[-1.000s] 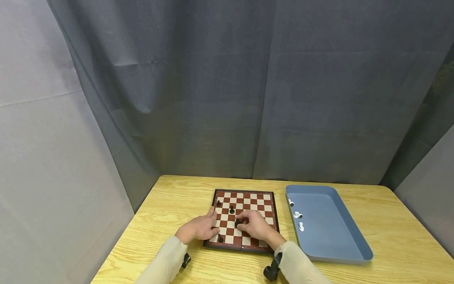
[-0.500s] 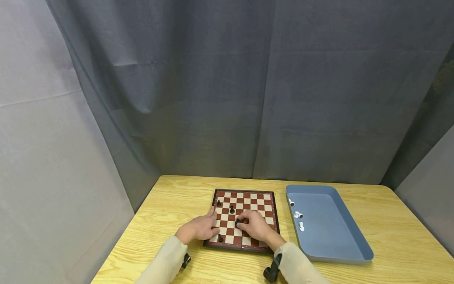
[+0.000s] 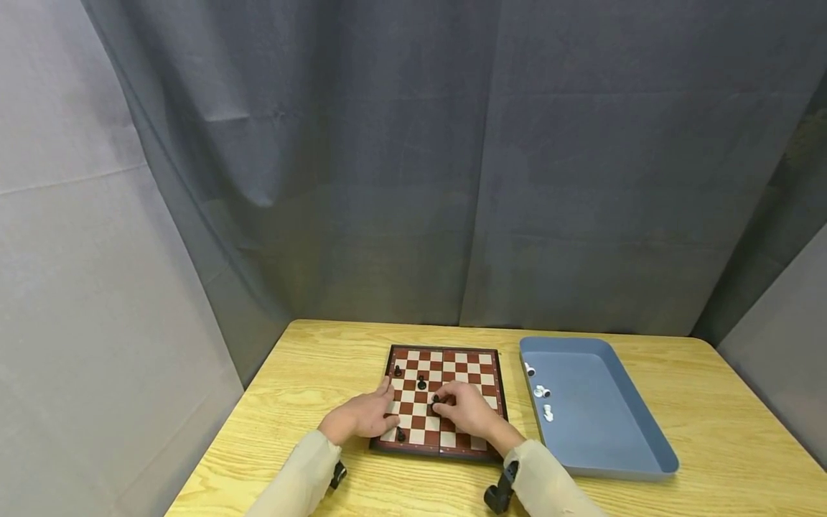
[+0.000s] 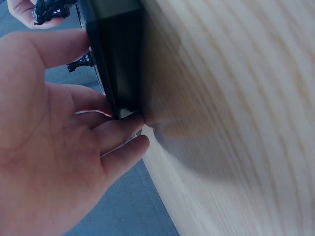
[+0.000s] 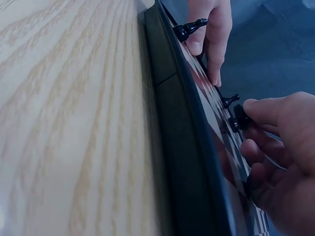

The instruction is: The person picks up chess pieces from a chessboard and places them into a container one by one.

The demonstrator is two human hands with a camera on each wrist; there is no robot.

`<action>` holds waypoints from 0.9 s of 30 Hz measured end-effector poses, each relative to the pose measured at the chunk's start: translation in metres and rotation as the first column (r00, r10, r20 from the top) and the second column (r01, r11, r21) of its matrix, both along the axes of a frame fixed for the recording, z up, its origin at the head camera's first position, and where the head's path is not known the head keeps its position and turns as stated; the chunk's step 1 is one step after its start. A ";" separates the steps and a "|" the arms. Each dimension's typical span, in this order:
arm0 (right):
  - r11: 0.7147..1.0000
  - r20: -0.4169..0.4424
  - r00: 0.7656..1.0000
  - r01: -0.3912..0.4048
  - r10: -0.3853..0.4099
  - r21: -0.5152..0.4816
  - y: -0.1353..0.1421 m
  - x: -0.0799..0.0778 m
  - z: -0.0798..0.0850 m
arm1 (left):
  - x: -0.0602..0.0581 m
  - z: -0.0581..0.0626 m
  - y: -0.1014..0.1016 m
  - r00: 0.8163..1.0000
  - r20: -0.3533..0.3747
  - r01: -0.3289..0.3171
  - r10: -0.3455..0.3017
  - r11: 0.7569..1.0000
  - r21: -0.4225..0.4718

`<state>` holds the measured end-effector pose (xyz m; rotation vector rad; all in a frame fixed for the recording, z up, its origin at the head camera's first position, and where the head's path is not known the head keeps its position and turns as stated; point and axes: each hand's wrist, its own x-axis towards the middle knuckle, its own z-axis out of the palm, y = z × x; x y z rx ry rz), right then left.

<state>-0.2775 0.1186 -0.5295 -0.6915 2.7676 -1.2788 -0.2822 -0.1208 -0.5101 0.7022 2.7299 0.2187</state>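
Note:
My left hand (image 3: 365, 415) rests on the left edge of a red-and-white folding chessboard (image 3: 462, 367), fingers extended. In the left wrist view its fingertips touch the board's dark side (image 4: 115, 54). Over the middle of the board, my right hand (image 3: 472, 411) pinches a black chess piece (image 3: 436, 402) between thumb and fingers; the right wrist view shows this piece (image 5: 240, 118) tilted, partly hidden by the thumb. Three other black chess pieces stand on the board: one far left (image 3: 397, 371), one nearer the middle (image 3: 421, 383), one by my left thumb (image 3: 400, 435).
Right of the board lies a blue-grey tray (image 3: 601, 416) with several white chess pieces (image 3: 548, 413) along its left side. The wooden table (image 3: 336, 341) carries both. Grey curtains (image 3: 388, 179) hang behind and at the sides.
The black chess piece in my right fingers has shifted slightly right and away from me, its tilt a little different. My left hand stays in place.

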 end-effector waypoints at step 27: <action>0.992 -0.105 0.987 0.121 -0.124 -0.032 0.045 -0.002 0.029 | -0.002 -0.003 -0.001 1.000 -0.008 0.006 -0.006 1.000 0.009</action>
